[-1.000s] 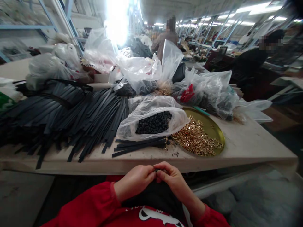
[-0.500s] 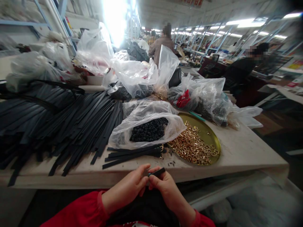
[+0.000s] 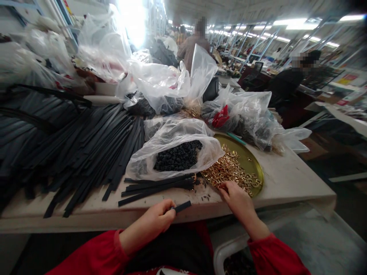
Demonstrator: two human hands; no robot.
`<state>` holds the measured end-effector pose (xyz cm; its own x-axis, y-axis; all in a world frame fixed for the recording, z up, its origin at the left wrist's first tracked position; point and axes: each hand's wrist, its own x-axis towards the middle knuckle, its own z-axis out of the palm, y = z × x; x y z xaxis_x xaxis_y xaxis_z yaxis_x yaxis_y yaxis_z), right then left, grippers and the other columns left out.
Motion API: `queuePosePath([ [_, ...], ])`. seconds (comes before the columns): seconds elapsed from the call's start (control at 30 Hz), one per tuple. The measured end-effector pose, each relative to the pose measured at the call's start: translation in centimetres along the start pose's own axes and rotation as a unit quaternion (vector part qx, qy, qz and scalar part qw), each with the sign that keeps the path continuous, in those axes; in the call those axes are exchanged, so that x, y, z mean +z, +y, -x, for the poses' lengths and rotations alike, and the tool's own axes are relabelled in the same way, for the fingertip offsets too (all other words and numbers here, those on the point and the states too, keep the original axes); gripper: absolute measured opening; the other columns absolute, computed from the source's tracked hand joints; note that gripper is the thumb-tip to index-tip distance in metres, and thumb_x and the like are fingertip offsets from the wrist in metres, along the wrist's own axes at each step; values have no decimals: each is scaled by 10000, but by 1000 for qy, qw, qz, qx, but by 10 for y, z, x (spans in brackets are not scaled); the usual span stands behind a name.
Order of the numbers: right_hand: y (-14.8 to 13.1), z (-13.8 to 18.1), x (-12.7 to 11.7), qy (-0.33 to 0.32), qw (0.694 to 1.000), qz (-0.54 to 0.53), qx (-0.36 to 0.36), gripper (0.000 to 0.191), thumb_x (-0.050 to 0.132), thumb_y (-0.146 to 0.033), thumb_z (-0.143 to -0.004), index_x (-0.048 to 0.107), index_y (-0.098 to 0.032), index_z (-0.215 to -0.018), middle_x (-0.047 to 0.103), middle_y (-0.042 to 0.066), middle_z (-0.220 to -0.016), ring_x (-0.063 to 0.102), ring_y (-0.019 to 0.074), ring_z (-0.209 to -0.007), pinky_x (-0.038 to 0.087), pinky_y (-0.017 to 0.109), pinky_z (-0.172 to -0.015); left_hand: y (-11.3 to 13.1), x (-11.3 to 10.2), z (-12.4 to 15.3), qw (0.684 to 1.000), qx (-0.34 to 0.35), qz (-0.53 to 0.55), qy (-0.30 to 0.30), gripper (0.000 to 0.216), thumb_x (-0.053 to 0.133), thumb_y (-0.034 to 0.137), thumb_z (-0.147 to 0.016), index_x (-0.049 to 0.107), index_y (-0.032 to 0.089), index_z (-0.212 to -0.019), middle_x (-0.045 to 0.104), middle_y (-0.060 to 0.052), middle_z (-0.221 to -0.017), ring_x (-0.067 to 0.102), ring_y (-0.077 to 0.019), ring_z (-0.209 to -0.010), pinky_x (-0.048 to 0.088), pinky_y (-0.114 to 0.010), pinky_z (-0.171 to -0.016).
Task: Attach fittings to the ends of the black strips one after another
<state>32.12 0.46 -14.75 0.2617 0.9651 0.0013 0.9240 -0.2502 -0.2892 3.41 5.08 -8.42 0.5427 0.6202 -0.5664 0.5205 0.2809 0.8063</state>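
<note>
My left hand (image 3: pixel 156 220) is closed in a pinch on the end of a black strap (image 3: pixel 181 207), held just over the table's front edge. My right hand (image 3: pixel 236 199) reaches into the pile of small gold metal fittings (image 3: pixel 232 172) on a round brass tray (image 3: pixel 252 160); its fingertips are curled among the fittings and what they hold is hidden. A small bundle of black straps (image 3: pixel 157 187) lies between the hands and an open plastic bag of black loops (image 3: pixel 177 154).
A big heap of long black straps (image 3: pixel 71 145) covers the table's left half. Several plastic bags (image 3: pixel 243 114) crowd the back. The table's front edge (image 3: pixel 114 221) runs before me. Other people stand at benches behind. A bin (image 3: pixel 235 259) sits by my right knee.
My hands have parted: the right one left the strap and moved forward-right onto the tray of gold fittings. The left keeps the strap. The view tilted slightly down.
</note>
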Motion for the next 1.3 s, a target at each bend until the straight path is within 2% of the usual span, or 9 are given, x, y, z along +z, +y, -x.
queuePosePath([
  [0.13, -5, 2, 7, 30, 998, 45, -33, 141, 451, -248, -837, 520, -160, -923, 558, 62, -885, 542, 197, -815, 397, 306, -730, 7, 3, 13, 999, -6, -36, 5, 148, 325, 210, -719, 458, 164, -766, 461, 44, -507, 353, -86, -427, 254, -199, -411],
  [0.27, -1, -7, 7, 46, 995, 80, -43, 120, 429, -230, -837, 516, -147, -837, 549, 82, -840, 529, 194, -737, 381, 301, -660, 20, 10, 28, 999, -7, -52, -7, 150, 324, 217, -725, 464, 167, -704, 392, 52, -505, 324, -85, -424, 229, -206, -391],
  [0.43, 17, -27, -6, 72, 996, 39, -35, 111, 421, -164, -821, 530, -146, -834, 569, 70, -846, 537, 168, -770, 388, 273, -702, 27, 22, 41, 999, 11, -43, -1, 150, 326, 239, -731, 454, 160, -724, 442, 39, -561, 332, -81, -435, 241, -201, -393],
  [0.57, 25, -15, -17, 95, 995, -4, -20, 169, 392, -230, -852, 533, -152, -902, 576, 60, -927, 544, 149, -849, 394, 254, -766, 26, 22, 52, 999, 11, -35, 11, 158, 328, 248, -740, 455, 156, -751, 399, 58, -526, 313, -75, -415, 231, -193, -388],
  [0.73, 8, 9, -12, 38, 998, -5, -57, 130, 483, -266, -798, 554, -172, -854, 572, 53, -854, 551, 159, -759, 392, 267, -689, 25, 28, 58, 1000, 12, -24, -5, 201, 343, 320, -781, 447, 155, -731, 410, 58, -533, 283, -64, -400, 187, -198, -369],
  [0.93, -5, 5, -1, -3, 998, -2, -69, 103, 544, -202, -725, 535, -143, -809, 551, 84, -841, 532, 207, -801, 365, 298, -690, 19, 34, 56, 999, 11, -36, -9, 193, 363, 310, -785, 464, 150, -752, 465, 49, -570, 317, -60, -421, 212, -188, -379],
  [1.17, 12, 7, -3, -33, 995, -78, -49, 123, 458, -252, -789, 519, -170, -721, 558, 27, -761, 508, 150, -710, 376, 270, -656, 14, 29, 46, 1000, -4, -22, -19, 191, 376, 316, -783, 462, 148, -761, 473, 48, -577, 313, -54, -411, 204, -183, -367],
  [1.23, 2, 11, -9, -5, 988, -148, -41, 134, 450, -275, -802, 533, -171, -784, 567, 32, -814, 517, 150, -757, 391, 275, -709, 19, 30, 39, 1000, 0, -12, -26, 207, 370, 339, -789, 452, 151, -762, 501, 37, -603, 322, -48, -398, 208, -178, -356],
  [1.3, -18, 17, -13, 12, 964, -263, -35, 164, 469, -319, -800, 540, -172, -818, 571, 33, -803, 523, 149, -748, 407, 275, -709, 27, 32, 30, 999, 12, 4, -34, 223, 357, 357, -797, 443, 155, -761, 519, 29, -605, 326, -44, -375, 204, -174, -341],
])
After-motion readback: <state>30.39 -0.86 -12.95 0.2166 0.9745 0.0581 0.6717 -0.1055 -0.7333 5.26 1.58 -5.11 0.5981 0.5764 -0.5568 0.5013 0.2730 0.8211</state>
